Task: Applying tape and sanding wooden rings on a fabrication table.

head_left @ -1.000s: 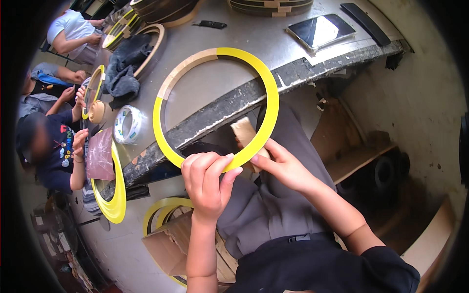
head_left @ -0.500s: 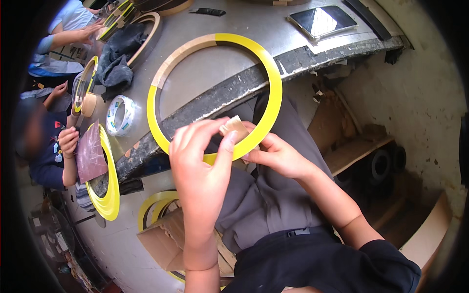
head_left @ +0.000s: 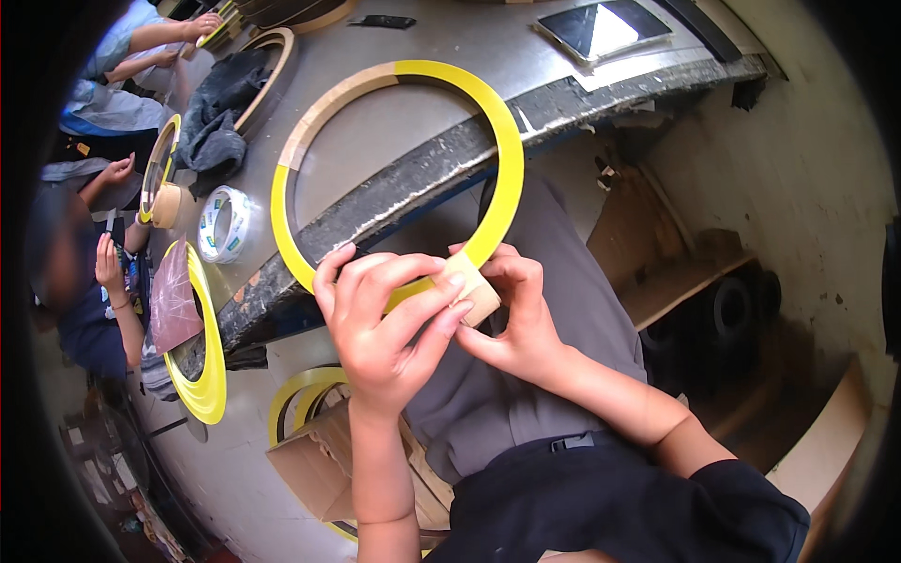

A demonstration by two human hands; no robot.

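Observation:
A flat yellow ring with a black inner side leans over the table's edge, its near rim between my hands. Tan tape covers part of its far-left rim. A short piece of tan tape lies over the near rim. My left hand is closed, thumb and fingers pinching this tape piece, with other fingers along the ring. My right hand is closed round the rim at the tape's right side, thumb underneath; some of its fingertips are hidden behind the ring.
On the metal table are a white tape roll, dark cloth, a tablet-like device and a black cutter. Yellow rings with a brownish sheet stand left. Co-workers sit at left. A cardboard box is below.
The ring has tilted and come slightly nearer and left. The tape piece on the near rim has turned, showing more of its face, and my right fingers have curled up. A co-worker's hand has shifted.

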